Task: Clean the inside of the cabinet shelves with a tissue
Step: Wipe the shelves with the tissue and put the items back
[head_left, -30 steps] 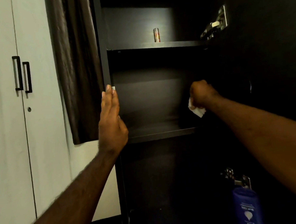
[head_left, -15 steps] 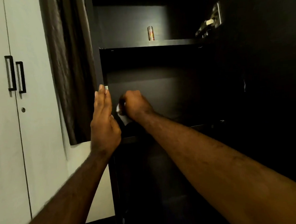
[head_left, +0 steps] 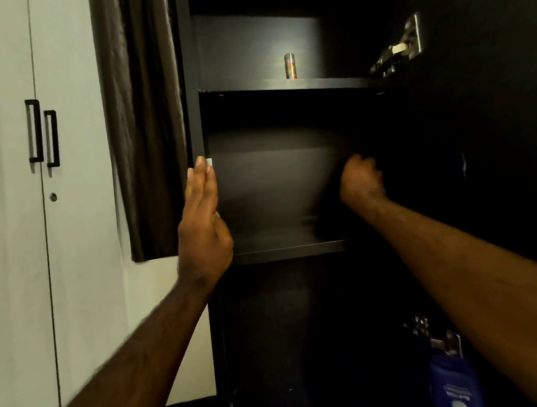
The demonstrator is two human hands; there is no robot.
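Black cabinet (head_left: 253,48) open, interior dim; white wardrobe (head_left: 14,247) and dark curtain (head_left: 141,116) at left. Left hand (head_left: 203,225): fingers straight, pressed together, flat on side panel (head_left: 195,113). Right hand (head_left: 361,179): fingers curled above middle shelf (head_left: 288,249), right side; tissue hidden in the fist.

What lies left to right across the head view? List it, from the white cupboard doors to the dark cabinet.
Black door handles → dark curtain → left hand → small can → right hand → blue bottle.
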